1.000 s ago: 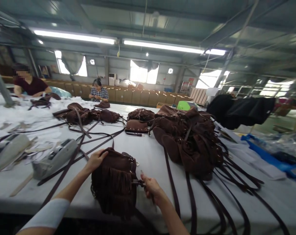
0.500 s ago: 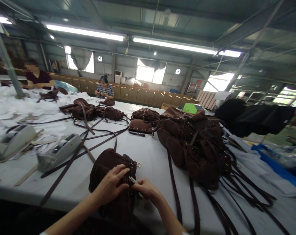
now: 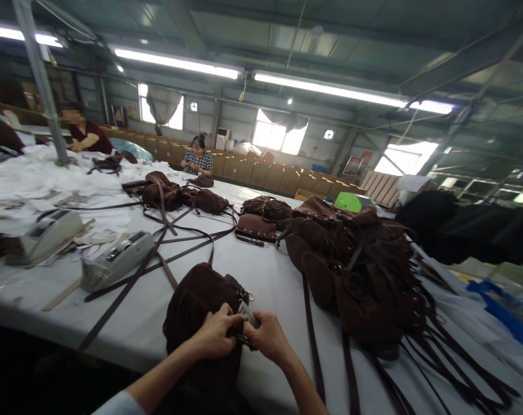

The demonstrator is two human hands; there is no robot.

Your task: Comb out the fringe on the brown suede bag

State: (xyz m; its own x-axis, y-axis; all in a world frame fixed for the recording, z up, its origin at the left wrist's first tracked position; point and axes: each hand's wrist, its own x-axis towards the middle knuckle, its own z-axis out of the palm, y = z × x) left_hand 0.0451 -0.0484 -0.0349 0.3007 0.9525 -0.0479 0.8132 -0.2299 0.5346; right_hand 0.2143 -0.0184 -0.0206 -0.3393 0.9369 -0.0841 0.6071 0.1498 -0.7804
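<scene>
Head view: left hand [image 3: 213,337] and right hand [image 3: 268,335], fingers curled, pinch a small pale tag [image 3: 247,314] against the brown fringed bag [image 3: 196,305] at the tabletop [image 3: 270,276] near edge.

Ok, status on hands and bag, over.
Hands shut: left hand and right hand pinch the brown fringed bag at its right edge, small pale piece between them. Bag at near edge of table. Loose straps alongside.

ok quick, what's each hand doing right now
Left hand: closed on the brown fringed bag.
Right hand: closed, pinching a small pale piece at the bag's side.
</scene>
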